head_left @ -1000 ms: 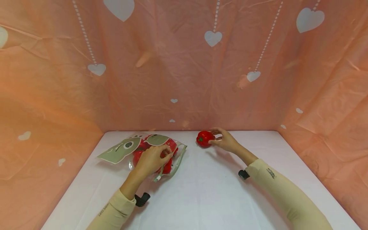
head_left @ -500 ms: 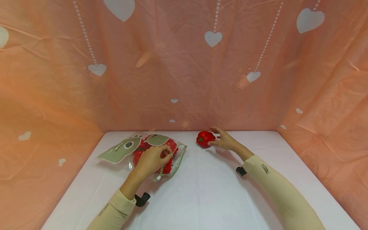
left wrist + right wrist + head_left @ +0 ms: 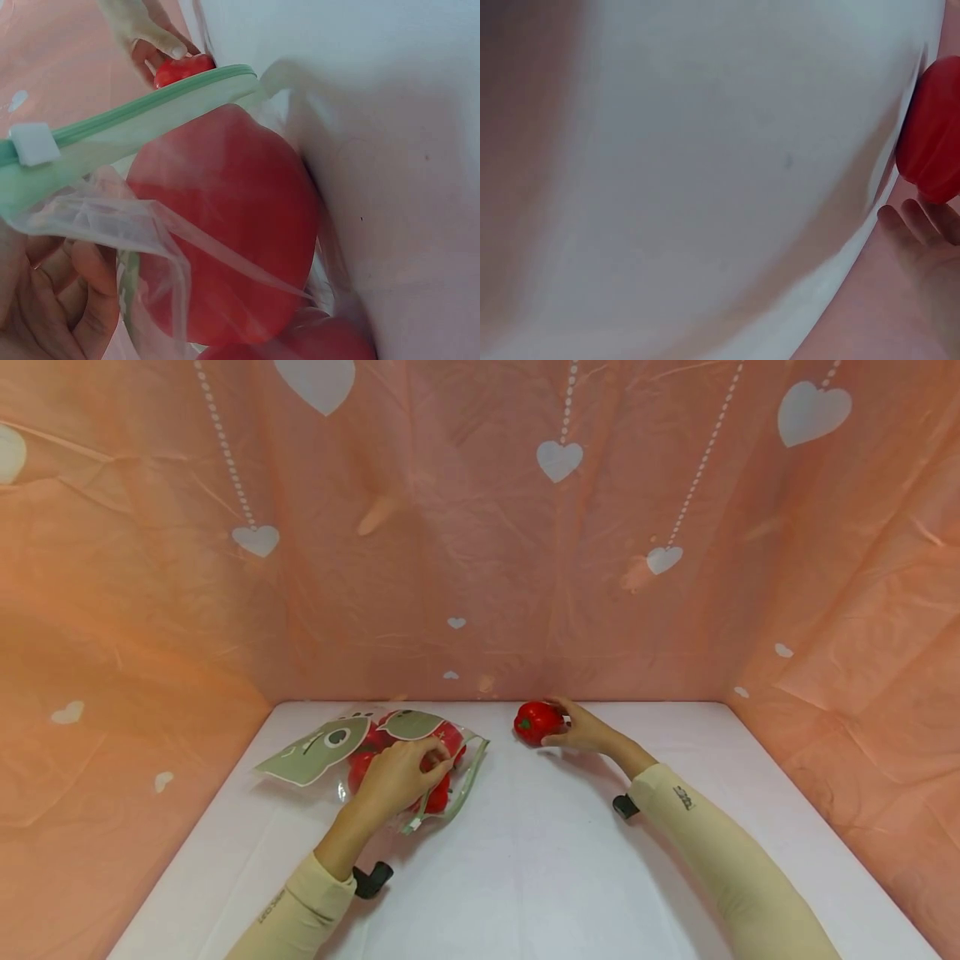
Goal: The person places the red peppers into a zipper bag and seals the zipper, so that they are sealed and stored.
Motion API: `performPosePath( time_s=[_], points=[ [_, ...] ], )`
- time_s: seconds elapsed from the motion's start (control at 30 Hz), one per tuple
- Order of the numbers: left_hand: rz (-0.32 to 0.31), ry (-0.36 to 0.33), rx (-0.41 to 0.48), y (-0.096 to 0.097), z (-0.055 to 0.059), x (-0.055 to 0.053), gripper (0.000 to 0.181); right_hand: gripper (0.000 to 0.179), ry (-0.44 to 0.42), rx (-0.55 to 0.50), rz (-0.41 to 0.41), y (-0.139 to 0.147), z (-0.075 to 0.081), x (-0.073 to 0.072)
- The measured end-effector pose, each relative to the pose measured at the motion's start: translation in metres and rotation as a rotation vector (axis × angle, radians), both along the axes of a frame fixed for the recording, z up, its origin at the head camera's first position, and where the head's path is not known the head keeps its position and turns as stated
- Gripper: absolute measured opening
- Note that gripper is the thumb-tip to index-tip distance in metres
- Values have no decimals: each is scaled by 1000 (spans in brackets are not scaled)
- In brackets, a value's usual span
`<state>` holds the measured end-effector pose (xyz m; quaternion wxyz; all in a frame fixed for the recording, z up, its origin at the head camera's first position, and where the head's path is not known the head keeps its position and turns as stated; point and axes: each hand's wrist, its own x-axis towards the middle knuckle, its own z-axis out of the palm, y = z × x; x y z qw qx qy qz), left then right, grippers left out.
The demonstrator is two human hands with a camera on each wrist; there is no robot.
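A clear zip bag (image 3: 474,768) with a green printed face lies on the left of the table, holding several red bell peppers (image 3: 225,225). My left hand (image 3: 397,777) is over it, pinching the film near its open mouth; the fingers are curled beside the green zip strip (image 3: 135,112). Another red bell pepper (image 3: 538,723) lies outside the bag at the table's back edge, stem to the left. Around its right end is my right hand (image 3: 588,731), thumb in front and fingers behind. In the right wrist view the fingers (image 3: 922,225) look spread, tips close to the pepper.
A white slider (image 3: 34,144) sits on the zip strip. The white table (image 3: 517,877) meets an orange-pink curtain (image 3: 495,568) with heart prints at the back and both sides. A dark wrist camera (image 3: 372,880) is strapped under the left wrist.
My right hand first spread its fingers slightly away from the loose bell pepper, then came closer around its right end. The pepper, the bag and my left hand stay in place.
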<state>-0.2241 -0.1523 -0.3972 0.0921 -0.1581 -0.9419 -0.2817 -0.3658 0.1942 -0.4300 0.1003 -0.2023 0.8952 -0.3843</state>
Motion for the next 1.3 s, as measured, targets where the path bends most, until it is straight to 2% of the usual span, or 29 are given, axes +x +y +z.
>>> performPosePath(
  time_s=[0.6,0.97,1.3],
  points=[
    [6,-21,-8,1,0,0,18,67,97,16,-39,2,-2,6],
    [-5,-16,-1,1,1,-1,17,60,80,48,-48,1,2,18],
    [0,-17,-4,0,0,-1,18,59,22,-35,11,-2,6,39]
  ],
)
